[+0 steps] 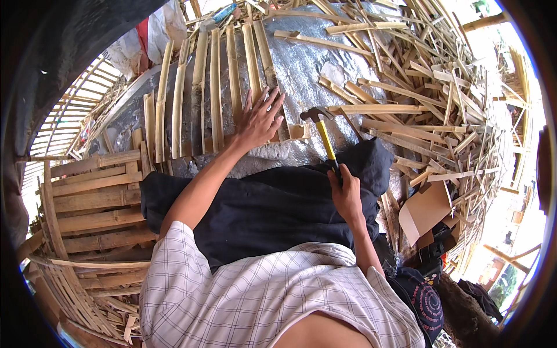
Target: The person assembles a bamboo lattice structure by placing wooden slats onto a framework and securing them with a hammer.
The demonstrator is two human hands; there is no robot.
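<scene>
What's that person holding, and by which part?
The right hand holds a hammer by the dark lower end of its handle. The left hand just lies spread out over bamboo strips.

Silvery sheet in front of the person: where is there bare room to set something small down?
The biggest patch of the silvery sheet lies beyond the hammer, between the row of bamboo slats and the loose strips. A smaller one lies right of the hammer, by the dark cloth. Crowded: left, under the slats and left hand; right, under the strips.
</scene>
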